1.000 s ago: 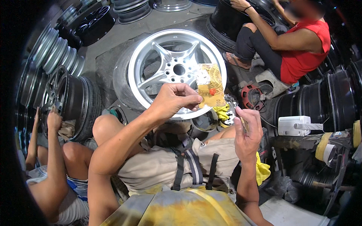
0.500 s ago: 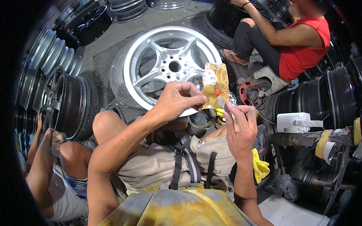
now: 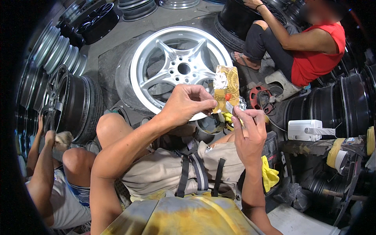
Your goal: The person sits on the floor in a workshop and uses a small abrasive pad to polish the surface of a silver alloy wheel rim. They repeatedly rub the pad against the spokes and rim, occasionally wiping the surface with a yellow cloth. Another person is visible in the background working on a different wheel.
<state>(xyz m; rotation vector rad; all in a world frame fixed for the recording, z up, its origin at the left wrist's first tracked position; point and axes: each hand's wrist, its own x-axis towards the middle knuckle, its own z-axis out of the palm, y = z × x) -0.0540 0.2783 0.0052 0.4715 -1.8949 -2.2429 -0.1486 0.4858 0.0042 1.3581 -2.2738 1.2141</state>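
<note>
One tan sandpaper piece [image 3: 234, 82] is held up before the near right rim of the silver wheel [image 3: 177, 67], a silvery smear [image 3: 220, 81] by its upper left corner and a red dab [image 3: 228, 96] below its middle. Fingers of my left hand [image 3: 184, 103] pinch its lower left edge; those of my right hand [image 3: 252, 131] grip a small grey blade [image 3: 229, 107], tip near the dab. Beyond, the wheel lies on a tyre [image 3: 123, 80].

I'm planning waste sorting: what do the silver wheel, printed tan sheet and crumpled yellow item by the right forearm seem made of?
Silver wheel: likely metal, perhaps painted; smooth, light-catching silver surface.
Printed tan sheet: probably stiff paper, matte; thin, flat, with dark print.
Crumpled yellow item: perhaps fabric or thin plastic, finish unclear; soft folds.
</note>
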